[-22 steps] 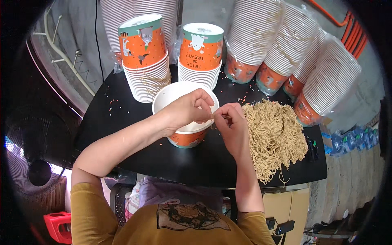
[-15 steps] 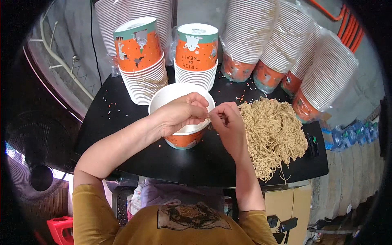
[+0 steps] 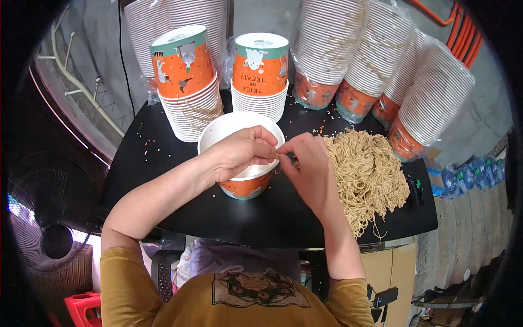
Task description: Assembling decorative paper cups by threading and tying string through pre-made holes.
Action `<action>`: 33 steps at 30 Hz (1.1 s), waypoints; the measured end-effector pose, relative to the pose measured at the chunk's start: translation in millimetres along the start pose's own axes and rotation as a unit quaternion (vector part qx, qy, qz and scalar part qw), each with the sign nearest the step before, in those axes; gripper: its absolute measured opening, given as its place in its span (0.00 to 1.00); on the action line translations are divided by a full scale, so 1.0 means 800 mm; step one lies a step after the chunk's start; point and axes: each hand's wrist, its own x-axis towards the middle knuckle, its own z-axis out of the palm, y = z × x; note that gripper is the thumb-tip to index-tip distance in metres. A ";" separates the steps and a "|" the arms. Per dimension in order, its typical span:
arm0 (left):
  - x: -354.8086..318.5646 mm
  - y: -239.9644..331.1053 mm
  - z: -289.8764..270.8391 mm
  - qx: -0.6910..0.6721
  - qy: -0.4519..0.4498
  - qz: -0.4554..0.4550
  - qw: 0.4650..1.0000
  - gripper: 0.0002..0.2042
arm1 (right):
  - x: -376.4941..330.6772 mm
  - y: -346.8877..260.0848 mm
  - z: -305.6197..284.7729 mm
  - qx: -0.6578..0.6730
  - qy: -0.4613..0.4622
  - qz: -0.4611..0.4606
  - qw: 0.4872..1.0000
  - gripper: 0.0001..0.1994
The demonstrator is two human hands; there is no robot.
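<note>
Upright on the black table stands a white-lined paper bucket with an orange and green printed outside. Over its right rim my two hands meet. My left hand reaches across the opening, its thumb and fingers pinched together at the rim. My right hand pinches from just outside the rim, close to the left fingertips. A short piece of tan string shows around the right fingers and beside the rim; the fingers hide most of it. A loose heap of tan string lies right of my right hand.
Behind the bucket stand two upside-down nested bucket stacks, string draped on the left one. Tall plastic-wrapped bucket stacks line the back right. Small coloured beads are scattered on the table. A fan stands at left.
My right hand has turned and shifted slightly up and right, its fingers straightening a little. My left hand stays at the rim. The whole view has moved slightly.
</note>
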 end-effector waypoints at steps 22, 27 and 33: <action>0.001 -0.004 0.007 0.224 0.019 0.074 0.972 0.09 | 0.040 0.011 -0.035 0.093 -0.272 0.194 0.938 0.12; -0.001 -0.007 0.014 0.313 0.023 0.153 0.937 0.10 | 0.044 0.024 -0.026 0.127 -0.293 0.245 0.915 0.14; -0.011 -0.004 0.019 0.403 0.048 0.185 0.895 0.08 | 0.067 0.048 -0.030 0.335 -0.394 0.464 0.719 0.07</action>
